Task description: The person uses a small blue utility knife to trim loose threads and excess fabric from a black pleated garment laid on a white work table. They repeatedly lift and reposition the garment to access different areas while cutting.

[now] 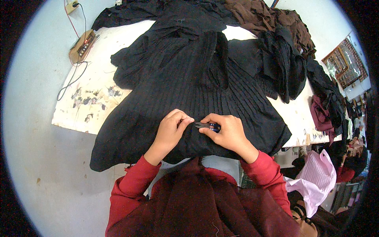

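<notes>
A black pleated garment (pixel 189 87) lies spread over a white table (pixel 98 94), its lower hem hanging off the near edge. My left hand (pixel 171 128) pinches a fold of the black fabric near the hem, fingers closed on it. My right hand (pixel 227 132) grips a small thread snipper (pixel 207 125) with a dark handle, its blades pointing left toward my left fingertips. Both hands nearly touch at the fabric. My sleeves are red.
A heap of black and brown clothes (pixel 276 39) fills the table's far right. A wooden power box (pixel 82 46) with cables sits at the table's far left corner. A pink plastic bag (pixel 316 177) lies on the floor at the right. Ink marks stain the tabletop.
</notes>
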Action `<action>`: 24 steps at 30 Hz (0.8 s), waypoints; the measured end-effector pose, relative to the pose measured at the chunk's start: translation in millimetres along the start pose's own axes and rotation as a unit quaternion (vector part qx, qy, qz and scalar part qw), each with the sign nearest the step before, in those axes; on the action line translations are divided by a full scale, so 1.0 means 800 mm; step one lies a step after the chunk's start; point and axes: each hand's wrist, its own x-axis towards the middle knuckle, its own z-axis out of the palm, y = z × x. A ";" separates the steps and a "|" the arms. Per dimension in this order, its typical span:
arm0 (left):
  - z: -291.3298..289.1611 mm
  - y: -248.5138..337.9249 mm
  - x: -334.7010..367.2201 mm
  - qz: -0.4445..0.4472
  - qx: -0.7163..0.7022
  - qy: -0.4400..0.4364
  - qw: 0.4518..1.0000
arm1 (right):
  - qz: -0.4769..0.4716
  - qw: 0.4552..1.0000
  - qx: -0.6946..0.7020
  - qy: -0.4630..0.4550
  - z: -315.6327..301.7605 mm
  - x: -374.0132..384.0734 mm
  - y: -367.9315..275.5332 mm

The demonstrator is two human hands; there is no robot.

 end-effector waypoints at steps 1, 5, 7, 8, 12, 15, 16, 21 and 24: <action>0.000 0.001 0.000 0.000 -0.001 -0.001 1.000 | -0.006 1.000 -0.001 0.003 0.001 0.001 -0.001; 0.003 -0.004 -0.001 0.017 -0.014 0.011 1.000 | -0.020 1.000 -0.016 0.006 0.003 0.003 -0.006; 0.003 -0.004 -0.001 0.017 -0.017 0.012 1.000 | -0.033 0.999 -0.023 0.013 0.006 0.004 -0.003; 0.004 -0.004 -0.001 0.020 -0.010 0.014 1.000 | -0.028 0.999 -0.026 0.009 0.007 0.003 -0.003; 0.005 -0.008 -0.001 0.027 -0.004 0.018 0.999 | -0.002 1.000 0.006 0.014 0.008 0.002 0.002; -0.002 -0.012 -0.005 0.083 0.015 0.014 0.996 | 0.052 0.993 0.100 0.044 0.014 0.000 0.018; -0.003 -0.011 -0.006 0.112 0.026 0.010 0.993 | 0.076 0.986 0.137 0.057 0.017 -0.001 0.025; -0.005 -0.005 -0.011 0.140 0.119 0.001 0.983 | 0.100 0.960 0.254 0.063 0.021 -0.004 0.038; -0.006 -0.011 -0.008 0.115 0.113 0.009 0.987 | 0.088 0.971 0.218 0.050 0.021 -0.004 0.034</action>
